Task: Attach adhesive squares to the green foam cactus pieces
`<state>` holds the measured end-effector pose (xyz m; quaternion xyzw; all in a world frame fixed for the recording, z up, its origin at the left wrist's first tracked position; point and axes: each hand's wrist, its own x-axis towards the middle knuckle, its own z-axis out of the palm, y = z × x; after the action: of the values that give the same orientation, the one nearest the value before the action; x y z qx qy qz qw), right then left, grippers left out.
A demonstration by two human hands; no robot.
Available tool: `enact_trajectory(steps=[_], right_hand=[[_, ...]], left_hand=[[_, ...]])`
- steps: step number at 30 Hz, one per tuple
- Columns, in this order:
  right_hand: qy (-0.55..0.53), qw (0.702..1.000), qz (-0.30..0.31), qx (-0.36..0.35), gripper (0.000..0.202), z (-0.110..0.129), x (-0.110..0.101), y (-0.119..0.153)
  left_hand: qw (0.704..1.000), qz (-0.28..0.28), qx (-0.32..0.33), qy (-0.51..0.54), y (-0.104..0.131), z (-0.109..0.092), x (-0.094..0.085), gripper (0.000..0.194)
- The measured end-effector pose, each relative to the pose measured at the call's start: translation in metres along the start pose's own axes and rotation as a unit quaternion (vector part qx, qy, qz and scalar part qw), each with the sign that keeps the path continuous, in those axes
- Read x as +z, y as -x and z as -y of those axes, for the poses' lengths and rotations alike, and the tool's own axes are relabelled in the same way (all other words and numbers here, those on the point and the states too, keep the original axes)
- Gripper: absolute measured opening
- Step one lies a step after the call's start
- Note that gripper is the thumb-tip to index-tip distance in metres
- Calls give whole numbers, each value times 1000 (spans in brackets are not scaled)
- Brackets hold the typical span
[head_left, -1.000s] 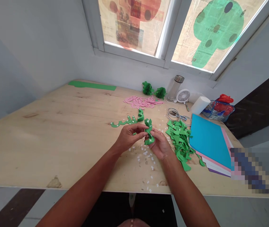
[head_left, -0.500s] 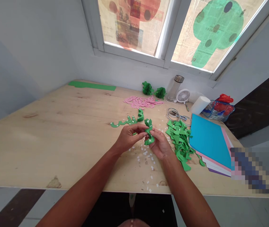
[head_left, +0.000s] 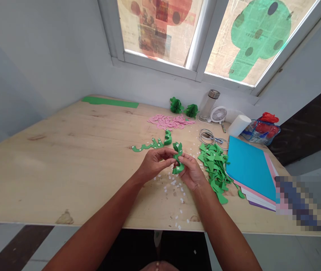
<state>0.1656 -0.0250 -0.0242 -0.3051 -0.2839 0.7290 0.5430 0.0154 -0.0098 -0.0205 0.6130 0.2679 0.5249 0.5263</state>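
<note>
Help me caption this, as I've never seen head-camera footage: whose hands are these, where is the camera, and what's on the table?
There is no machine here: you see a person's bare left hand and right hand. The camera is worn on that person's head, looking forward and down. Both hands pinch one layered green piece, marked with small white patches, between their fingers. On the wooden table, green scraps lie to the right of the hands, next to a blue sheet. Farther back are pink cutouts, then two green ornaments, a bottle and a small white fan.
</note>
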Motion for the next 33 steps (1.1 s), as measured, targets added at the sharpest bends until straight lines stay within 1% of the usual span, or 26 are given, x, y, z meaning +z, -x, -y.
enact_trajectory(steps=[7,13,25,33], right_hand=[[-4,1000,-4,4,19,0,-1,-1],[-7,1000,-7,1,19,-1,-2,-1],[17,1000,-8,-4,17,-1,-3,-2],[13,1000,-9,-4,17,-1,-2,-2]], left_hand=[[999,-3,10,-35,1,-1,0,17],[999,-1,17,-43,0,0,0,17],[999,-4,16,-33,0,0,0,19],[1000,-6,11,-27,1,-2,1,20]])
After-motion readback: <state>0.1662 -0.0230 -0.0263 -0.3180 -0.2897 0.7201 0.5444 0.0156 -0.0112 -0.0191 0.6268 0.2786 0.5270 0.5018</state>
